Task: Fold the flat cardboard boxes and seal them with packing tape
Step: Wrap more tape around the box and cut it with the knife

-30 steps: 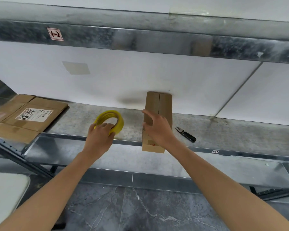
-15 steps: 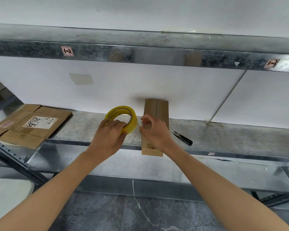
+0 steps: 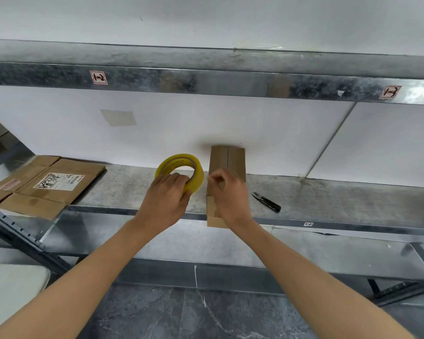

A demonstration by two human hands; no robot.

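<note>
A folded brown cardboard box (image 3: pixel 230 159) stands upright on the metal shelf (image 3: pixel 340 199), its top flaps closed with a seam down the middle. My left hand (image 3: pixel 168 198) grips a yellow roll of packing tape (image 3: pixel 181 167) held upright just left of the box. My right hand (image 3: pixel 228 192) is in front of the box with thumb and forefinger pinched together near the roll's right edge; whether they hold the clear tape end I cannot tell. The box's lower front is partly hidden by my right hand.
A stack of flat cardboard boxes (image 3: pixel 44 184) with a printed label lies at the shelf's left end. Small black snips (image 3: pixel 267 202) lie right of the box. An upper shelf beam (image 3: pixel 206 79) runs overhead. A white wall backs the shelf.
My left hand carried the tape roll rightward, close to the box. My right hand left its flat hold on the box front and its fingers pinched together near the roll.
</note>
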